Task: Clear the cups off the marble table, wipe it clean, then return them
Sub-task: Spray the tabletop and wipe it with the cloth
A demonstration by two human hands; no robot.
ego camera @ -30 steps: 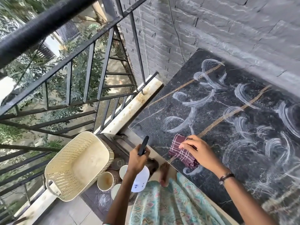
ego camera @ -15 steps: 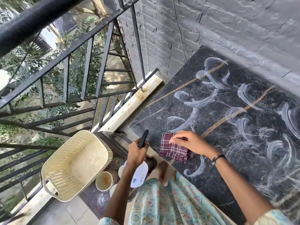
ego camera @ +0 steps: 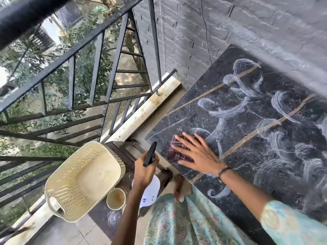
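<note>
The black marble table point(ego camera: 247, 110) carries white swirls of cleaning foam. My right hand point(ego camera: 196, 154) lies flat with fingers spread, pressing a maroon checked cloth point(ego camera: 174, 151) onto the table near its left corner. My left hand point(ego camera: 144, 169) holds a white spray bottle point(ego camera: 150, 191) by its black trigger head, off the table's left edge. A cup point(ego camera: 115, 198) stands on a low dark stool point(ego camera: 123, 151) below my left hand; another glass beside it is mostly hidden by my arm.
A cream perforated basket point(ego camera: 83, 181) rests on the stool's left side. Black balcony railing point(ego camera: 99, 71) runs along the left, with a pale ledge point(ego camera: 141, 114) under it. A grey brick wall point(ego camera: 230, 23) backs the table. My bare foot point(ego camera: 178, 184) is by the table edge.
My right hand has slid the cloth leftward toward the table's left corner and flattened from a curled grip to a spread palm. The left hand with the bottle has stayed in place.
</note>
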